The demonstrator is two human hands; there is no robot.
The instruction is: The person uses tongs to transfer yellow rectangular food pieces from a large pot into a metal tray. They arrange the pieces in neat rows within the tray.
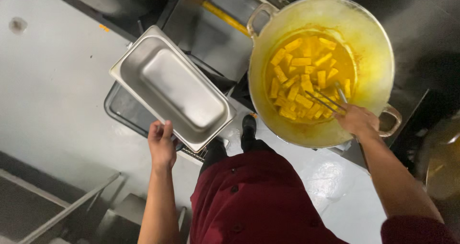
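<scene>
My left hand (pixel 160 143) grips the near rim of an empty rectangular steel pan (pixel 172 86) and holds it out level in front of me. My right hand (pixel 357 119) holds metal tongs (pixel 326 100) whose tips reach among several yellow rectangular pieces (pixel 304 76) lying in yellow liquid. These pieces fill the bottom of a large round two-handled metal pot (pixel 373 38), which sits to the right of the pan.
A dark tray (pixel 120 107) lies under the steel pan on a low stand. A yellow-handled tool (pixel 225 16) lies behind the pot. Grey floor spreads to the left, with metal rails (pixel 67 210) at lower left. My shoe (pixel 248 126) stands between pan and pot.
</scene>
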